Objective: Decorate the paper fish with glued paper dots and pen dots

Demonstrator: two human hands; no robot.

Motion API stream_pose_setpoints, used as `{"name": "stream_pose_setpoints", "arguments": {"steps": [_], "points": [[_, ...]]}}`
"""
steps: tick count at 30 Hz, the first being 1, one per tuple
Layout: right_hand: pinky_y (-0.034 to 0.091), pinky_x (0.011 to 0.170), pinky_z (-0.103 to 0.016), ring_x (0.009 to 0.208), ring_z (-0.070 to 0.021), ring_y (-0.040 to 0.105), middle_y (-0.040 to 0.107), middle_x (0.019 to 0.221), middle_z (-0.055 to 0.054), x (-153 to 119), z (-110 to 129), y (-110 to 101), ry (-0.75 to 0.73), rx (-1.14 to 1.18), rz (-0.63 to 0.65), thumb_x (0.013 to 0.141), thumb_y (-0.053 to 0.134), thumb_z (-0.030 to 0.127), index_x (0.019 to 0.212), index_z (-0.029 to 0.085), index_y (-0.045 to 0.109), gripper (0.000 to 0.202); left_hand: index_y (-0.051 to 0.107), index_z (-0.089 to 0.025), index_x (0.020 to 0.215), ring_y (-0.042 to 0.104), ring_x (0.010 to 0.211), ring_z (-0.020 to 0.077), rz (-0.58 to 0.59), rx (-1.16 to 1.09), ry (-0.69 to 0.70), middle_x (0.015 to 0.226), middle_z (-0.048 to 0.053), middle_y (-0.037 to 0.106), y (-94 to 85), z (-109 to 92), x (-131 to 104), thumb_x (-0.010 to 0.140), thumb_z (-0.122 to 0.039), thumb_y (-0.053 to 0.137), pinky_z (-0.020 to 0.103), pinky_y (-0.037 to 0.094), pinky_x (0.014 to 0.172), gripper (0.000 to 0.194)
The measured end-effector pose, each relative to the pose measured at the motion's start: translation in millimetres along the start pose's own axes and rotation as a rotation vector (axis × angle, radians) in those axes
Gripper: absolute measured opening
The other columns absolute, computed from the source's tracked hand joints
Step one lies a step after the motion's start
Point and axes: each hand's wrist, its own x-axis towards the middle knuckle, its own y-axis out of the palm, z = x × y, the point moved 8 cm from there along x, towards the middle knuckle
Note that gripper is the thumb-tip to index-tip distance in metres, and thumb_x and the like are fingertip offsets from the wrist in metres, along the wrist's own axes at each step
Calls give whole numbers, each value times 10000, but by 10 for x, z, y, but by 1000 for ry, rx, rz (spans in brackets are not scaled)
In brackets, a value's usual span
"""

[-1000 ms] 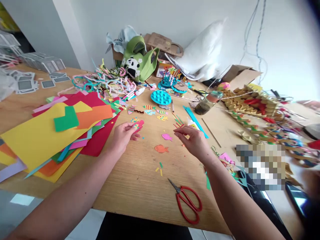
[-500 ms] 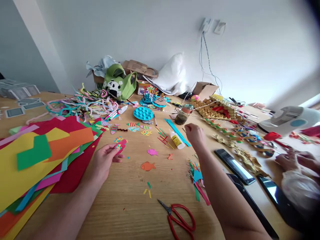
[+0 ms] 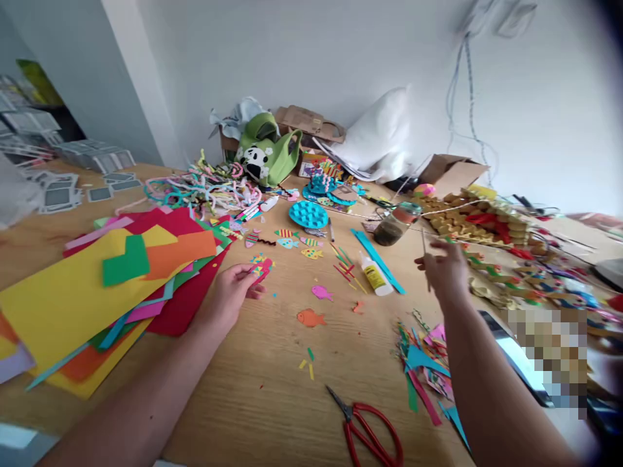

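Note:
My left hand (image 3: 238,285) pinches a small pink paper fish (image 3: 263,268) with coloured pieces on it, just right of the paper stack. My right hand (image 3: 444,267) is raised right of the glue bottle (image 3: 376,275), closed on a thin stick (image 3: 426,258) held upright. Blue strips (image 3: 377,261) and a glass jar (image 3: 396,224) are left of that hand. A magenta fish (image 3: 322,292) and an orange fish (image 3: 311,318) lie flat between my hands. Several decorated paper fish (image 3: 287,243) are behind them.
Red-handled scissors (image 3: 372,431) lie at the front. Coloured paper sheets (image 3: 63,285) cover the left side; paper scraps (image 3: 423,363) lie by my right forearm. A blue disc (image 3: 308,215), pipe cleaners (image 3: 204,194) and a green panda bag (image 3: 270,155) stand farther back. A phone (image 3: 516,353) is at right.
The view has turned toward the left. My right hand has moved from near the blue strips to the right, and the thin stick now shows upright in it. My left hand still holds the pink fish.

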Motion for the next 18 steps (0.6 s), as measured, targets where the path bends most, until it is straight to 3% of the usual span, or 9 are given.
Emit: {"name": "stream_pose_setpoints", "arguments": {"steps": [1, 3, 4, 6, 8, 11, 12, 14, 18], "points": [[530, 644, -333, 706, -194, 669, 700, 863, -132, -18, 128, -92, -9, 130, -21, 866, 417, 157, 1284, 105, 471, 424, 652, -105, 843, 674, 523, 176, -1, 1, -2, 666, 36, 690, -2, 10, 4, 547, -385, 793, 218, 494, 423, 431], [522, 646, -338, 616, -162, 632, 668, 739, -82, -79, 384, -292, 10, 795, -93, 779, 518, 129, 975, 136, 628, 224, 656, -102, 844, 677, 529, 174, 2, 5, -6, 704, 48, 701, -2, 28, 7, 554, -372, 785, 218, 495, 420, 416], [519, 648, -346, 605, -157, 629, 640, 677, -59, -120, 577, -341, -23, 1033, -53, 743, 532, 106, 844, 146, 642, 155, 659, -101, 847, 677, 528, 172, 4, 7, -8, 718, 53, 706, 0, 36, 8, 561, -365, 779, 219, 497, 419, 407], [515, 678, -363, 693, -172, 664, 666, 751, -76, -254, 1065, -421, -191, 1278, 101, 719, 584, 81, 868, 149, 683, 192, 663, -100, 856, 678, 529, 171, 8, 13, -11, 731, 57, 709, 4, 47, 8, 580, -350, 764, 220, 501, 415, 385], [509, 677, -365, 716, -173, 674, 676, 777, -78, -444, 1420, -544, -350, 1329, 68, 696, 667, 53, 882, 157, 699, 215, 663, -102, 860, 682, 535, 175, 14, 17, -14, 729, 56, 708, 9, 52, 10, 601, -335, 751, 220, 505, 412, 360], [463, 573, -315, 582, -126, 611, 628, 644, -36, -815, 1761, -594, -537, 1276, -64, 828, 680, 183, 831, 168, 707, 31, 662, -99, 857, 684, 539, 174, 33, 20, -19, 737, 65, 712, 21, 56, 10, 630, -319, 740, 218, 505, 410, 325], [443, 543, -300, 564, -117, 591, 616, 630, -35, -935, 1828, -548, -547, 1213, -94, 903, 612, 255, 827, 165, 718, 159, 664, -97, 860, 684, 539, 173, 41, 21, -22, 749, 73, 716, 27, 59, 9, 641, -314, 738, 218, 506, 410, 317], [440, 528, -279, 543, -104, 578, 629, 629, -25, -1175, 2006, -369, -616, 1096, 6, 965, 526, 306, 855, 176, 722, 260, 667, -94, 876, 685, 544, 170, 53, 21, -28, 778, 85, 724, 36, 65, 5, 667, -304, 733, 220, 512, 418, 303], [477, 550, -259, 611, -111, 604, 661, 723, -23, -1558, 2253, -35, -809, 844, 216, 983, 483, 296, 824, 188, 678, 274, 668, -96, 908, 691, 555, 171, 51, 18, -40, 799, 89, 730, 39, 75, -10, 712, -279, 718, 226, 525, 437, 272]]}}
